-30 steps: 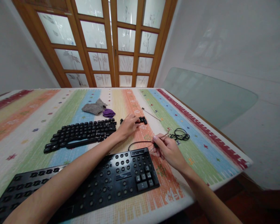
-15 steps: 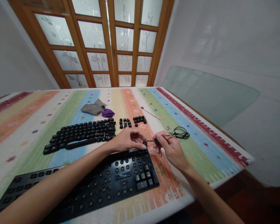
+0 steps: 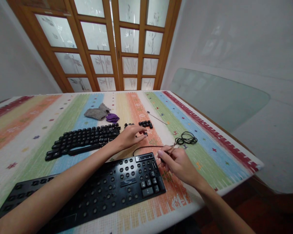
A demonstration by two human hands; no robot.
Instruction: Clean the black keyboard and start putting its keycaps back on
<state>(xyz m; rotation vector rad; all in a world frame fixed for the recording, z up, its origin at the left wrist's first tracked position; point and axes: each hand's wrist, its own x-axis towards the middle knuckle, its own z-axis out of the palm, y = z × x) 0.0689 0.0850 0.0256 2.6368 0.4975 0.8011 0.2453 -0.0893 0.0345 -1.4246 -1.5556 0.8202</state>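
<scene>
The black keyboard (image 3: 104, 195) lies on the table with most of its keycaps off, bare switch posts showing. Several keycaps remain at its right end. My left hand (image 3: 130, 136) is over the cloth beyond the keyboard, a black keycap (image 3: 146, 133) pinched between thumb and fingers, close to the small groups of loose keycaps (image 3: 146, 123). Beside the keyboard's top right corner, my right hand (image 3: 177, 162) is closed around a keycap puller (image 3: 162, 160) with a dark handle and thin wires; the fingers cover most of it.
Loose keycaps (image 3: 85, 138) lie in rows behind the keyboard. Farther back are a grey cloth (image 3: 96, 113) and a purple cloth (image 3: 112, 118). A thin brush-like stick (image 3: 157, 117) and a coiled black cable (image 3: 187, 138) lie right. The striped tablecloth (image 3: 210, 169) covers the table.
My left hand has moved away from the keyboard's top right corner, up and left, carrying a keycap. My right hand has drawn slightly down, and the puller's wires are now off the keycap.
</scene>
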